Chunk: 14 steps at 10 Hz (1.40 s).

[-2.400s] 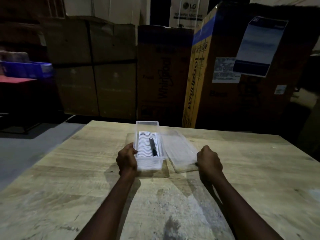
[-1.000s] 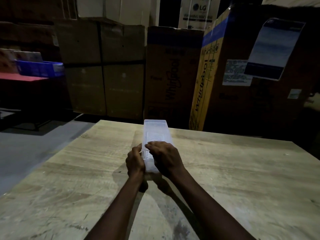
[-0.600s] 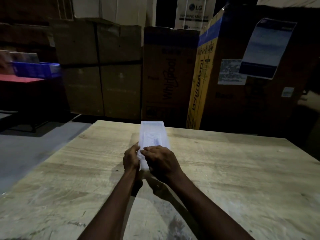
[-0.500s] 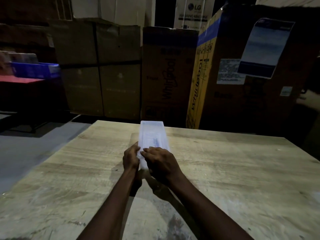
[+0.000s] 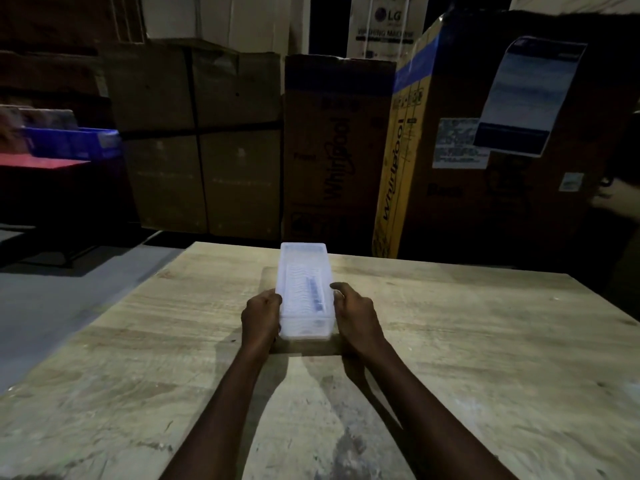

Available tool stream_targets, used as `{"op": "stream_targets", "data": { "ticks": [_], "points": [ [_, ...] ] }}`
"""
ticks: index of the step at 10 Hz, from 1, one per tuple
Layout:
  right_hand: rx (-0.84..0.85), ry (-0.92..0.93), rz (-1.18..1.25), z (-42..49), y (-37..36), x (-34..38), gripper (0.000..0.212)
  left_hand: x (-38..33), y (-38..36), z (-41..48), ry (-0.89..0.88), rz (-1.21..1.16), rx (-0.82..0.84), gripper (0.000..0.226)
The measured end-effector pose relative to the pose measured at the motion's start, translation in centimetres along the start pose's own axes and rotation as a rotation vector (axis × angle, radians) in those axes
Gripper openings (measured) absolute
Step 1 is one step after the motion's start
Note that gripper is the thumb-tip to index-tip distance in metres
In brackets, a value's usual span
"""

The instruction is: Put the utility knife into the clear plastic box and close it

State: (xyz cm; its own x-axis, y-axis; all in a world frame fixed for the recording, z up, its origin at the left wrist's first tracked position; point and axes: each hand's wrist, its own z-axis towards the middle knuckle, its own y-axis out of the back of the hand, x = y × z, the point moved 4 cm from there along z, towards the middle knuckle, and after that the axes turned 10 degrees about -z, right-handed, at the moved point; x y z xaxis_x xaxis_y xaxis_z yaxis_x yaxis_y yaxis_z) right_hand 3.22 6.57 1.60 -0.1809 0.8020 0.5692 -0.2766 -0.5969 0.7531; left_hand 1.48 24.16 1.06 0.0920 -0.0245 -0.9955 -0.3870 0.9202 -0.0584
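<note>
The clear plastic box [image 5: 303,268] stands lengthwise on the wooden table [image 5: 485,341] with its lid on top. Through the lid the dark utility knife [image 5: 314,295] shows faintly, lying along the right side of the ribbed insert. My left hand [image 5: 260,317] grips the box's near left side, fingers curled against the wall. On the opposite side my right hand [image 5: 355,315] presses the near right wall, thumb at the lid's edge.
Tall cardboard appliance boxes [image 5: 336,150] stand close behind the table's far edge. A blue bin [image 5: 74,142] sits on a red surface at the far left. Grey floor [image 5: 69,289] lies beyond the table's left edge.
The lid lay beside the open box, then my right hand set it on and pressed it down. My right hand has now slid off the lid to the box's right side.
</note>
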Motion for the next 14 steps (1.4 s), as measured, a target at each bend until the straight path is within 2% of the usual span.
{"op": "stream_targets", "data": {
  "ticks": [2,4,5,7,8,9,10,12,13,14],
  "points": [
    [0.005,-0.065,0.166,-0.6,-0.5,0.3,0.037,0.6,-0.3,-0.3,-0.042,0.068,0.014,0.057],
    [0.031,-0.174,0.518,-1.4,-0.9,0.5,0.026,0.3,-0.3,-0.4,-0.045,0.043,-0.022,0.053],
    [0.034,-0.196,0.549,-1.6,-1.3,0.4,0.024,0.4,-0.2,-0.4,-0.083,0.057,-0.038,0.043],
    [0.062,-0.125,0.444,-1.5,0.2,0.7,0.03,0.3,0.3,-0.2,-0.105,0.106,-0.102,0.035],
    [0.074,-0.089,0.354,-0.9,-0.4,0.8,0.033,-0.1,1.1,0.1,-0.146,0.229,-0.158,0.031],
    [0.106,-0.025,0.162,-0.4,-1.8,1.9,0.037,-1.1,2.2,0.3,-0.174,0.428,-0.241,0.029],
    [0.139,0.015,0.148,-0.1,-3.4,3.3,0.041,-1.6,3.4,0.8,-0.192,0.571,-0.286,0.031],
    [0.242,0.111,0.064,0.2,-5.5,6.1,0.05,-2.0,4.5,2.2,-0.282,0.649,-0.193,0.033],
    [0.25,0.17,0.0,-0.4,-5.4,6.6,0.053,-2.0,4.9,1.9,-0.256,0.71,-0.158,0.035],
    [0.168,0.171,-0.052,0.0,-3.4,5.3,0.056,-3.2,3.5,1.8,-0.273,0.869,-0.131,0.045]
  ]
}}
